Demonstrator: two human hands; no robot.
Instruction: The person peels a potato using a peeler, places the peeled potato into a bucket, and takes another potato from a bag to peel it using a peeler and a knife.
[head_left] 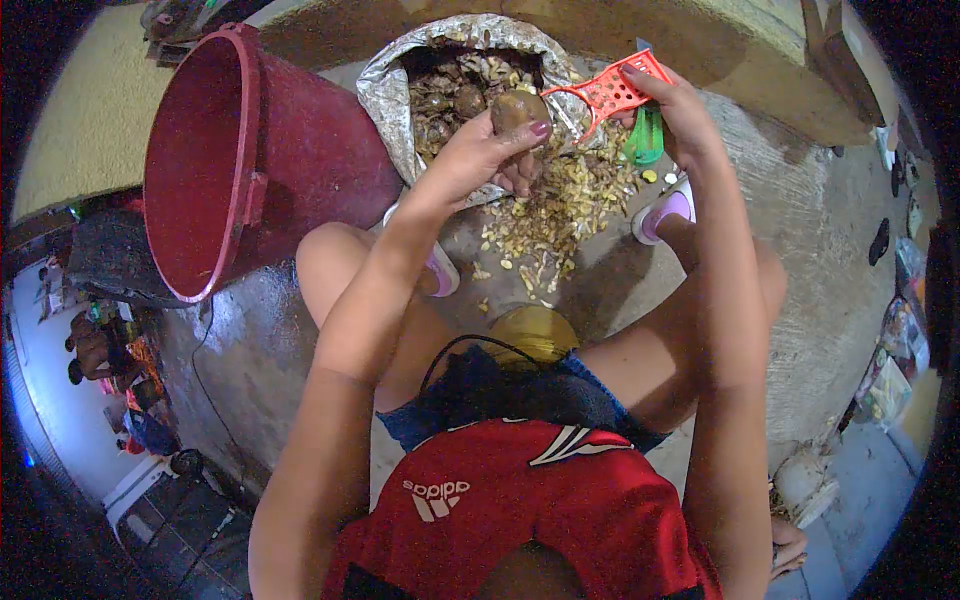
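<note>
My left hand (490, 158) is closed around a brown, rounded tuber (521, 110), held above the near edge of an open sack (385, 95). Inside the sack lie several brown tubers (440, 95) and peelings. To the right, my right hand (682, 118) grips an orange-red peeler (612, 92). This peeler has a flat, holed body and a forked end that points toward the tuber, apart from it. Just below the right hand shows a green plastic tool (646, 138); whether the hand touches it I cannot tell. Pale yellow peelings (555, 215) are scattered on the floor beneath both hands.
A large dark red tub (310, 150) lies tilted at the left of the sack. A low ledge (740, 85) runs behind. Between my legs is a yellow object (530, 330). Plastic bags (888, 385) lie at far right; a cable (210, 385) crosses the floor at left.
</note>
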